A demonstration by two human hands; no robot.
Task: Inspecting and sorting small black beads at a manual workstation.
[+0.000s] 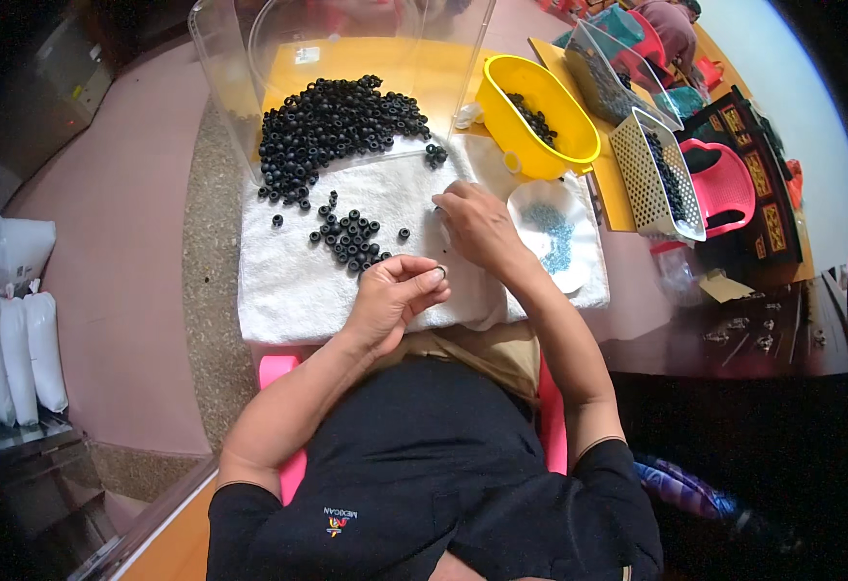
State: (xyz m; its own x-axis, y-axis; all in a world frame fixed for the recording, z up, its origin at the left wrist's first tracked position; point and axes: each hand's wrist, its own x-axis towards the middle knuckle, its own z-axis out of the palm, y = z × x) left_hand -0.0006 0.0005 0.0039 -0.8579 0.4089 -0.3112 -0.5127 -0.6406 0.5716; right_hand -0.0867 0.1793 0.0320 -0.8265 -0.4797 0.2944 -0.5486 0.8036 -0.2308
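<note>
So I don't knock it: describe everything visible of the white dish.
The white dish is shallow, its rim apparently wavy, its material unclear. It lies face-up on the towel, holding small blue pieces, right of the right hand. The right forearm hides part of its left edge; whether they touch is unclear.

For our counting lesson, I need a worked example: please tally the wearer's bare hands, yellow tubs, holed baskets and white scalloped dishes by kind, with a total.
Bare hands: 2 (left hand, right hand)
Yellow tub: 1
Holed basket: 1
White scalloped dish: 1
Total: 5
</note>
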